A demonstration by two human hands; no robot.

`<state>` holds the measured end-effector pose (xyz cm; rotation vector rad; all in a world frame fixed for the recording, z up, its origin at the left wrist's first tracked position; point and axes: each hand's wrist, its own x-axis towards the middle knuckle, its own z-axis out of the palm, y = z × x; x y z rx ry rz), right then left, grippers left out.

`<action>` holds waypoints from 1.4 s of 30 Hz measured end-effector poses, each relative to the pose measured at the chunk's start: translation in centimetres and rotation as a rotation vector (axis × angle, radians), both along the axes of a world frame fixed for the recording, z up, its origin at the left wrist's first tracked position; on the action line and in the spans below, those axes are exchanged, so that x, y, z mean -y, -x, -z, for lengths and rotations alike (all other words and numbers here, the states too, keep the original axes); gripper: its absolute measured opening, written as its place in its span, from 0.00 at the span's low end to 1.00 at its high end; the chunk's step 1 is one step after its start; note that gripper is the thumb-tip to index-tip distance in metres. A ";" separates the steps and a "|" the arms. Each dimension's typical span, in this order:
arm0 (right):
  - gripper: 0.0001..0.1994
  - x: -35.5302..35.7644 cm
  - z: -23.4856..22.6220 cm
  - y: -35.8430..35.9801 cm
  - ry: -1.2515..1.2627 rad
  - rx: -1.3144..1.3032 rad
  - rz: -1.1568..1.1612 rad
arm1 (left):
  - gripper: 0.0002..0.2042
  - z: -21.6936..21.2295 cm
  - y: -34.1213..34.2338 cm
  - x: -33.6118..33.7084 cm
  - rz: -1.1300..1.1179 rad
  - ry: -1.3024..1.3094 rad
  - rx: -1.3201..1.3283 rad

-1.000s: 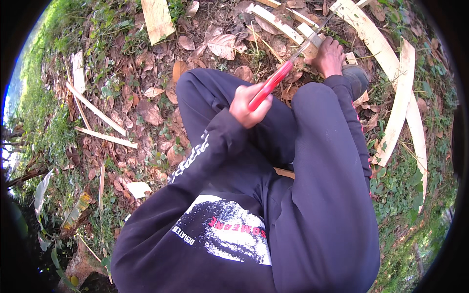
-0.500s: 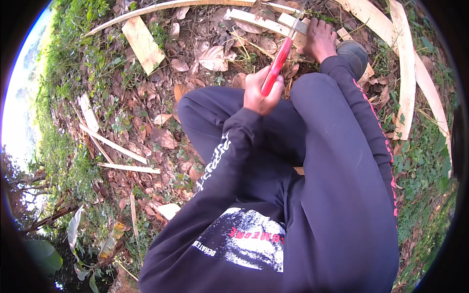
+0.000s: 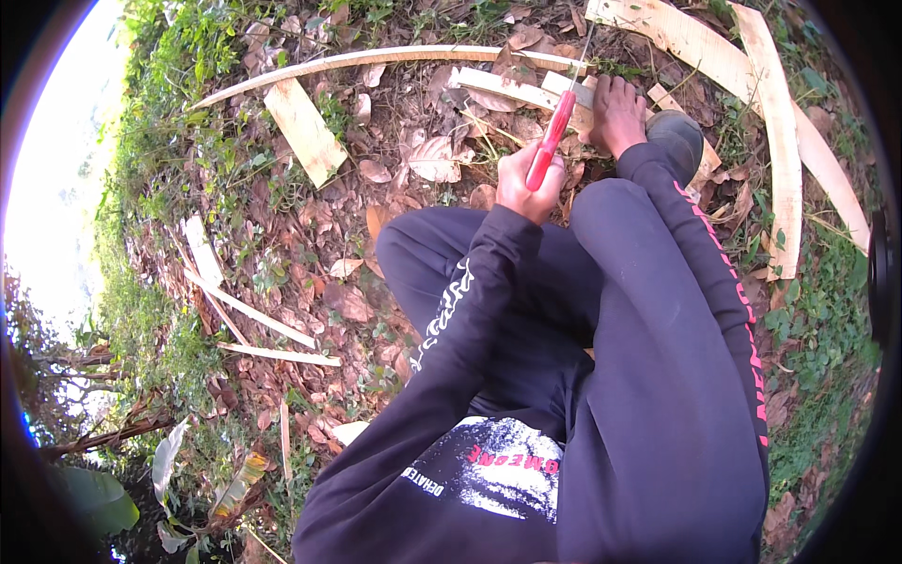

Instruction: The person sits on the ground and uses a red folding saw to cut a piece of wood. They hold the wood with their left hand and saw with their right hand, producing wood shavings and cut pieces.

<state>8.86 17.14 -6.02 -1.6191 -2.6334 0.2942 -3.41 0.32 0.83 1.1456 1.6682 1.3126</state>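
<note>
My left hand is wrapped around the red handle of a thin-bladed cutting tool. Its narrow blade points away from me and crosses a short pale wooden piece. I see the blade nearly edge-on, so whether it is a saw or a knife is unclear. Just right of the blade, my right hand holds the wooden piece down, fingers bent over it and pointing away. What lies under the palm is hidden. Another pale strip extends left from there. Beside my right wrist is a dark shoe.
A long curved wooden strip lies beyond the hands. Wide pale boards and a long plank lie at the right. A short board and thin offcuts rest on leaf-covered ground at the left. My bent legs fill the middle.
The whole view has shifted, so the scene sits lower and further right. Relative to the wood, my left hand and the tool have slid a little away from me. My right hand stays put.
</note>
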 end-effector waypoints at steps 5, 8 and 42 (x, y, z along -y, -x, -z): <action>0.44 -0.7 -0.1 -0.9 0.022 0.013 0.035 | 0.09 -1.6 0.6 9.8 0.072 0.097 -0.073; 0.44 -0.7 0.6 -1.2 -0.033 0.006 0.021 | 0.11 -2.4 0.3 10.8 0.100 0.117 -0.090; 0.39 -0.2 0.7 -0.3 -0.047 0.002 -0.048 | 0.09 1.5 -1.6 -2.9 -0.136 -0.147 0.017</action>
